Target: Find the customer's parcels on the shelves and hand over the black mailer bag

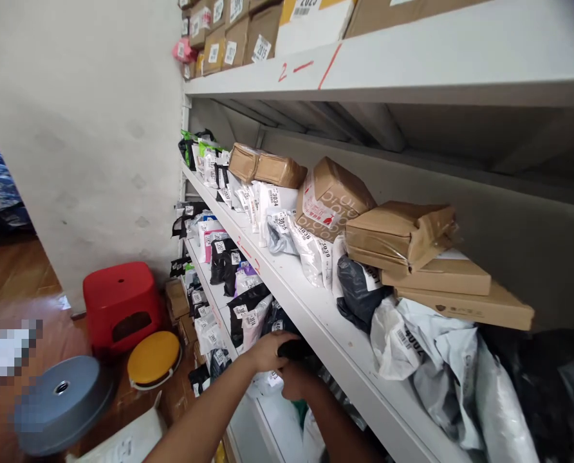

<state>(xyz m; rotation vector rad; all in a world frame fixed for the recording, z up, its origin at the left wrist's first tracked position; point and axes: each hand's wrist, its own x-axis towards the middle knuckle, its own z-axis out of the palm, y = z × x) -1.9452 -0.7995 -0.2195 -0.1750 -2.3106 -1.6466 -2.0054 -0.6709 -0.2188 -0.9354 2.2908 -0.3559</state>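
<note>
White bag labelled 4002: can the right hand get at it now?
Probably not directly: the shelf edge lies between the right hand, down by the lower tier, and the white bag.

Just below the front edge of the middle shelf [335,354], the left hand [271,352] and right hand [298,381] hold a dark object [295,349]. Cardboard boxes [398,236] and labelled bags [311,256] rest on that shelf; a red stool [120,289] stands left of it.
</note>
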